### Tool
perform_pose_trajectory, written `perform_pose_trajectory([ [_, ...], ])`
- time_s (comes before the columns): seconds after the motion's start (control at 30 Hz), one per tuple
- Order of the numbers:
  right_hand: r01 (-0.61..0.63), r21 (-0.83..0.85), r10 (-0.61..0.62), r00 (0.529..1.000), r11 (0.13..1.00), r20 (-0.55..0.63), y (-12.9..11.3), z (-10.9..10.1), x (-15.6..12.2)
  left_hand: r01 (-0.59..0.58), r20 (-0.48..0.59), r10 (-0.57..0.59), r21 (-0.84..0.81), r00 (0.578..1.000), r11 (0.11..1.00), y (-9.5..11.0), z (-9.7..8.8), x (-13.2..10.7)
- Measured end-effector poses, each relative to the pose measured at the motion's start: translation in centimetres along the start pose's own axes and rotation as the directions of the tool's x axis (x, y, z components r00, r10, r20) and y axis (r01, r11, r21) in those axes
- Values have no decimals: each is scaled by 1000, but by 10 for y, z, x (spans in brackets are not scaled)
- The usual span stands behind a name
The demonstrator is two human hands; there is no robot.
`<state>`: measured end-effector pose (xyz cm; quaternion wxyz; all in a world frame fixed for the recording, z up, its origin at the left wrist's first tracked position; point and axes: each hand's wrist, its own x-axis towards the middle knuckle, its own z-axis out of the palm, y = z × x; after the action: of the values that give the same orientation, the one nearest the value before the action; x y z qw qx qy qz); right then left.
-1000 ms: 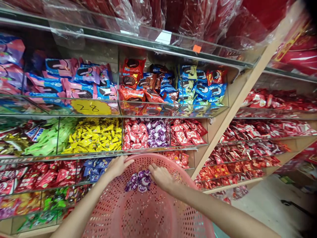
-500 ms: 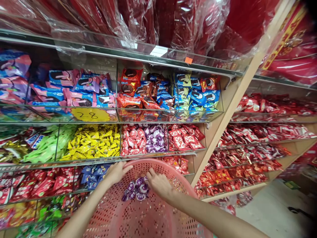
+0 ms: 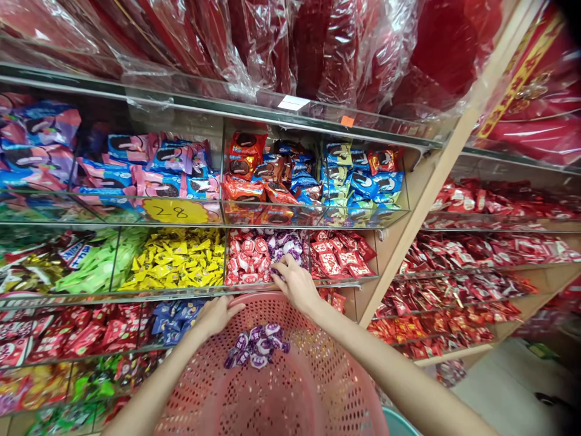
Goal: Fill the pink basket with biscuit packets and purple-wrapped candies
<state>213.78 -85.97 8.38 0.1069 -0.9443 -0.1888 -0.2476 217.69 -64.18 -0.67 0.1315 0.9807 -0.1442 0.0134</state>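
Note:
A pink plastic basket (image 3: pixel 327 399) with a holed wall tilts toward me below the shelves. My left hand (image 3: pixel 218 316) is closed over its far rim, thumb laid along the edge. Several purple-and-white wrapped candies (image 3: pixel 256 346) lie together on the basket's far inner wall. My right hand (image 3: pixel 293 280) reaches over the rim to the shelf compartment, fingers curled on purple-wrapped candies (image 3: pixel 290 243) at its front. The fingertips are partly hidden, so how many candies they hold does not show. Red-and-white wrapped candies (image 3: pixel 247 257) share that compartment on the left.
Yellow-wrapped candies (image 3: pixel 177 260) and red packets (image 3: pixel 338 257) fill neighbouring compartments. Above, a clear shelf front bears a yellow price tag (image 3: pixel 175 211). A wooden upright (image 3: pixel 408 224) divides the shelves on the right. A teal container rim (image 3: pixel 402 421) shows at lower right.
My right hand has moved from inside the basket up to the purple candies on the shelf. More purple candies now lie in the basket. My left hand stays on the rim.

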Motion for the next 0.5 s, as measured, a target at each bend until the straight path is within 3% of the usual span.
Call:
perform_pose_trajectory([
  [0.13, 1, 195, 32, 986, 981, -164, 10, 5, -2, -10, 11, 10, -34, 1000, 999, 1, -2, 0],
  [0.27, 66, 382, 75, 937, 922, -341, 15, -3, -1, 0, 23, 1, -41, 1000, 999, 2, -3, -1],
  [0.5, 78, 490, 151, 899, 868, -411, 8, -30, -5, -3, 27, 4, -42, 1000, 999, 2, -3, 0],
])
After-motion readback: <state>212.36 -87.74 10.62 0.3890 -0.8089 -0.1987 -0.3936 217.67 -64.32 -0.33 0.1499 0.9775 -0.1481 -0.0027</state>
